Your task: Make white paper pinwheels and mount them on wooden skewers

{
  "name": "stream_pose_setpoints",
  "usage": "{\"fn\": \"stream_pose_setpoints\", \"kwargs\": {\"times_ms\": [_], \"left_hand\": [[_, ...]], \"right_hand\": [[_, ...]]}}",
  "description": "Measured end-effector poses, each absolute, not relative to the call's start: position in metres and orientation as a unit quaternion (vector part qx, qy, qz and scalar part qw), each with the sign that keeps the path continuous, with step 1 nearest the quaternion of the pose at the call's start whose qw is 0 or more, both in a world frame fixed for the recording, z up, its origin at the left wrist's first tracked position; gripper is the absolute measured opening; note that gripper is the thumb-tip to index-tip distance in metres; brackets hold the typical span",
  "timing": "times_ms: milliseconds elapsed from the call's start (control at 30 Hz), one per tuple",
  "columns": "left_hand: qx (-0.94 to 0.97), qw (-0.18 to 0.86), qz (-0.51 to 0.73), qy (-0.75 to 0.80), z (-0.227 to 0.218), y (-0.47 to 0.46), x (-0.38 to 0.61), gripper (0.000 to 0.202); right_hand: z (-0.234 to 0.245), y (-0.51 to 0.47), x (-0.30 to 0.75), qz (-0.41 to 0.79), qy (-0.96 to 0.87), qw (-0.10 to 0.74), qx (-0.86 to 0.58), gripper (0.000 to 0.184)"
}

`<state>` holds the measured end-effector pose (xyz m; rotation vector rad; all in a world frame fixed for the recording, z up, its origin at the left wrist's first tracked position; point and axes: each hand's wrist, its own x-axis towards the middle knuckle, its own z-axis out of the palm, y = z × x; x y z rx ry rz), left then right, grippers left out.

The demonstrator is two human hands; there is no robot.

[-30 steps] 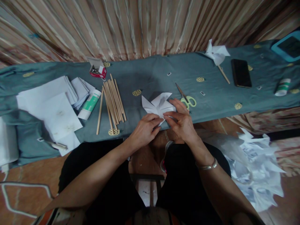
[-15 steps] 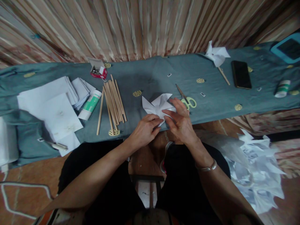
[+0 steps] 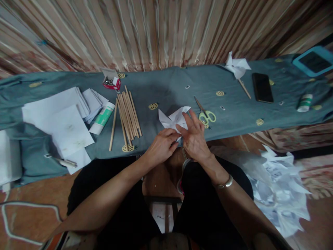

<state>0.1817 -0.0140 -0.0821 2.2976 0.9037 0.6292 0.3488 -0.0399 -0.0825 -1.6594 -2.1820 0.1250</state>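
Observation:
A white paper pinwheel (image 3: 171, 119) lies at the front edge of the cloth-covered table, between my two hands. My left hand (image 3: 163, 144) pinches its near corner between thumb and fingers. My right hand (image 3: 194, 137) lies over its right side, fingers spread and pressing on the paper, hiding part of it. Just right of this hand lie scissors (image 3: 206, 114) with light green handles. To the left, several wooden sticks (image 3: 128, 116) lie in a loose bunch. A small red and white box (image 3: 111, 81) of metal fasteners stands open behind them.
White paper sheets (image 3: 67, 128) and a green and white glue stick (image 3: 102, 118) lie at the left. A pinwheel on a stick (image 3: 237, 66), a phone (image 3: 262, 87), another glue stick (image 3: 305, 103) and a blue-framed device (image 3: 314, 60) lie at the right. Many paper pinwheels (image 3: 281, 191) fill a bag below.
My right hand has shifted left and inward over the pinwheel, its fingers now lying flatter on the paper. My left hand keeps its pinch. The view has turned slightly.

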Motion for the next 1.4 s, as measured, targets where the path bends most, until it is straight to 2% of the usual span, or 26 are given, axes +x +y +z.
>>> {"fn": "stream_pose_setpoints", "kwargs": {"times_ms": [300, 633, 867, 1167, 1400], "left_hand": [[0.854, 0.291, 0.247, 0.355, -0.066, -0.005, 0.166, 0.023], [0.727, 0.307, 0.421, 0.447, -0.042, 0.027, 0.146, 0.023], [0.647, 0.374, 0.494, 0.445, -0.045, 0.034, 0.156, 0.021], [0.509, 0.505, 0.55, 0.428, -0.038, 0.044, 0.17, 0.019], [0.52, 0.496, 0.541, 0.437, -0.034, 0.045, 0.171, 0.019]], "right_hand": [[-0.084, -0.043, 0.349, 0.042, -0.795, 0.151, -0.585, 0.041], [-0.081, -0.033, 0.34, 0.008, -0.791, 0.124, -0.599, 0.033], [-0.073, -0.033, 0.341, 0.027, -0.784, 0.057, -0.617, 0.04], [-0.078, -0.026, 0.349, 0.044, -0.797, 0.11, -0.593, 0.039], [-0.081, -0.022, 0.345, 0.032, -0.806, 0.148, -0.573, 0.034]]}}
